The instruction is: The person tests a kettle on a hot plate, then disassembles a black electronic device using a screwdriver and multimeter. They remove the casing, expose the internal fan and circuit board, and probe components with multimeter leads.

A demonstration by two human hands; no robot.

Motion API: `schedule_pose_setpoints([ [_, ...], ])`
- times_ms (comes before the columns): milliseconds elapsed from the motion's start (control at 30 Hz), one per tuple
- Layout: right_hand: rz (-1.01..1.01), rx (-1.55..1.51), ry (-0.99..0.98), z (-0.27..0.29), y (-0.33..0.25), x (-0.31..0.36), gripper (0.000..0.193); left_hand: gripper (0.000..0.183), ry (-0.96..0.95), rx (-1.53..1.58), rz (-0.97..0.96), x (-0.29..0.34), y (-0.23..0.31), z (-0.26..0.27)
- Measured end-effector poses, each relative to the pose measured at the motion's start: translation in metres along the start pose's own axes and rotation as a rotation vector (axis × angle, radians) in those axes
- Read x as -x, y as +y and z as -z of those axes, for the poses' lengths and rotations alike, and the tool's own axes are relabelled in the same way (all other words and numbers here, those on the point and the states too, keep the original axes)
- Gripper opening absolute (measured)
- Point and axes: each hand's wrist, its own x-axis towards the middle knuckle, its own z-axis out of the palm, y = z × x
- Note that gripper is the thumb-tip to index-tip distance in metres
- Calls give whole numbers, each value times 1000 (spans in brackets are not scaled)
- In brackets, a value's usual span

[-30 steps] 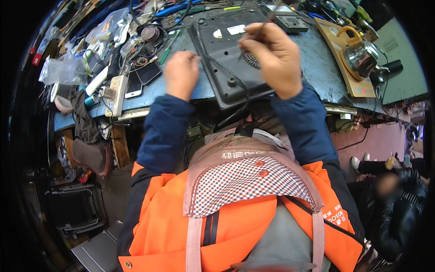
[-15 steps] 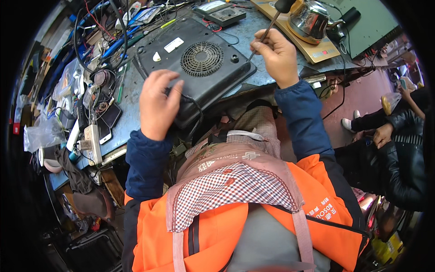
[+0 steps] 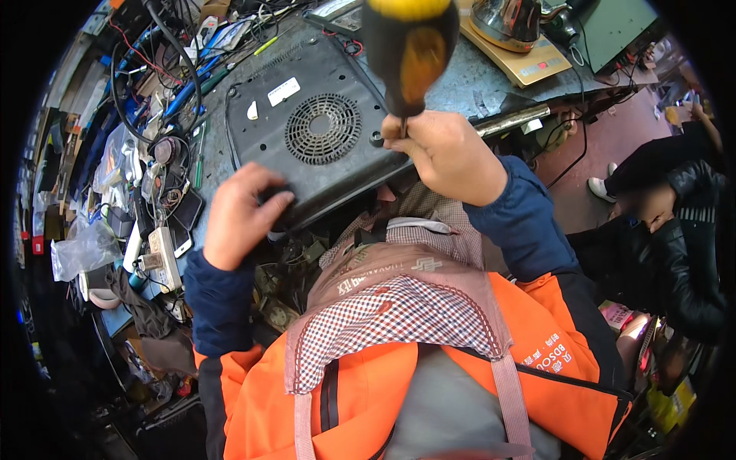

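A black induction cooker (image 3: 268,172) lies upside down on the bench, its round vent grille and pale label facing up. My left hand (image 3: 244,215) grips its near left corner, the thumb and fingers bent round the edge. In my right hand (image 3: 448,157) is a screwdriver (image 3: 410,54), its shaft pinched between thumb and fingers. The black and yellow handle rises close to the camera. The hand is over the cooker's near right corner, beside a round foot; the fingers hide the screwdriver's tip.
Cables, tools and plastic bags crowd the left of the bench, near a white power strip (image 3: 162,259) and a phone (image 3: 184,241). A steel kettle (image 3: 506,23) stands on a gold-coloured base (image 3: 529,69) at the far right. Another person in a black jacket (image 3: 690,253) is to the right.
The screwdriver has swung more upright, its handle coming toward the camera. My right hand has moved left and nearer. My left hand has shifted left and nearer along the cooker, away from the black cord.
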Motion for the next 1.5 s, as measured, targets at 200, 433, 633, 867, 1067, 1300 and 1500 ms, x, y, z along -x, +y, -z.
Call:
schedule_pose_setpoints([
  [200,-303,-235,20,10,16,-7,15,52,94,517,-213,-58,48,28],
  [433,-67,171,51,-5,5,-6,15,79,-197,908,-430,-127,104,24],
  [633,-147,20,-46,2,10,-6,17,66,-162,874,-311,-133,127,12],
  [867,-50,-60,243,-29,21,12,18,36,374,526,-158,-128,144,-29],
  [1067,-10,12,407,-31,25,20,21,41,-168,856,-58,-96,119,-45],
  [1300,-35,-262,225,-35,31,19,37,12,405,356,-217,-96,113,-83],
  [1500,50,-79,290,-40,37,13,43,17,196,730,-277,-95,111,-74],
])
